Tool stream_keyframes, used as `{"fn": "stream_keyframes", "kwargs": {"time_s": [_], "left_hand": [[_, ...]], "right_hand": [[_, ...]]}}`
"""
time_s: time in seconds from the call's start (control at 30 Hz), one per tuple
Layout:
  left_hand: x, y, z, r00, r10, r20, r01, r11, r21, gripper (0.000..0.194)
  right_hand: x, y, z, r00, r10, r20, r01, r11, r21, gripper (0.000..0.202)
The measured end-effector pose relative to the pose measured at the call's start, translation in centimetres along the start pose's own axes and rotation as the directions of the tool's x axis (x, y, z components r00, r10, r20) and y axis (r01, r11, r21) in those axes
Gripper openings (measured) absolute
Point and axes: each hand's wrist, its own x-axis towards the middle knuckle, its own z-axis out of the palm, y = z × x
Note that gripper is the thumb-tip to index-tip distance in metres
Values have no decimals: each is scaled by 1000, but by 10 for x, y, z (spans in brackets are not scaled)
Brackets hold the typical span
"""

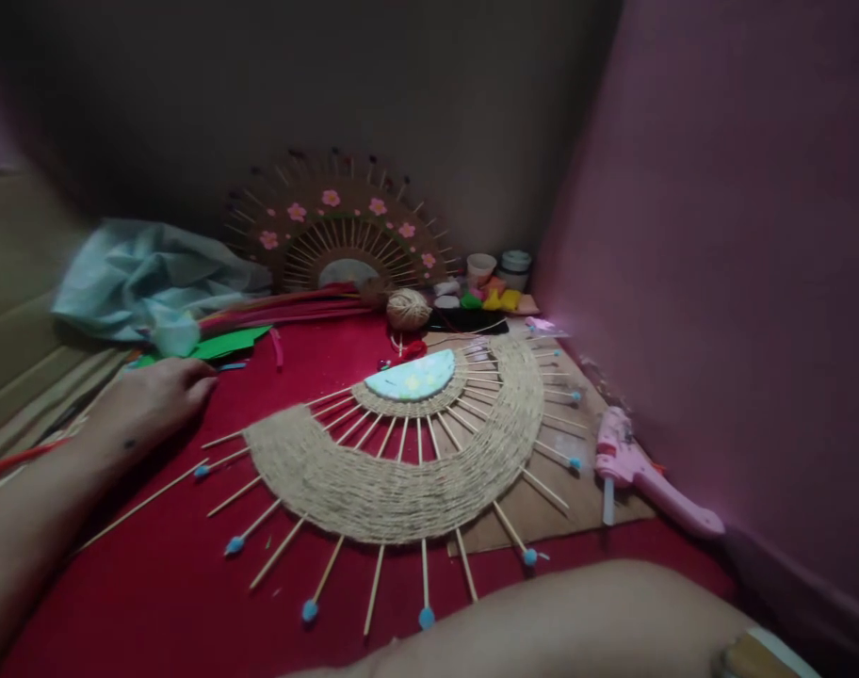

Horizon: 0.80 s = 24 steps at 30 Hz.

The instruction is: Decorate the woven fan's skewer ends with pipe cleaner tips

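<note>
My left hand rests on the red cloth at the left, beside a green sheet. Its fingers are loosely bent and apart, with nothing visible in them; the fingertips are partly hidden. A bare forearm crosses the bottom right, and my right hand is out of view. Between the arms lies a half-round fan of thin sticks with a woven twine band. Blue pompoms tip several sticks. A pale blue half-disc with painted flowers sits at the fan's centre.
A pink glue gun lies at right by the wall, near cardboard. Behind are a twine ball, small tubs, a flowered fan against the wall, and a pale plastic bag. A loose stick lies left.
</note>
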Motion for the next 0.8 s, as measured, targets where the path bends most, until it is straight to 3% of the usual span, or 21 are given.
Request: {"fn": "stream_keyframes", "kwargs": {"time_s": [0.13, 0.3, 0.47, 0.8], "left_hand": [[-1, 2, -4, 1000, -9, 20, 9, 1000, 24, 59], [-6, 9, -14, 997, -45, 69, 45, 999, 3, 63], [-3, 5, -11, 995, -50, 84, 56, 996, -67, 63], [10, -8, 4, 994, -38, 105, 46, 996, -71, 59]], "right_hand": [[-84, 56, -33, 956, 265, -122, -270, 963, -25, 10], [-148, 92, -22, 864, 445, -236, -451, 892, 29, 19], [-168, 100, -2, 806, 524, -274, -519, 849, 96, 18], [-180, 104, 2, 768, 583, -266, -558, 812, 170, 31]]}}
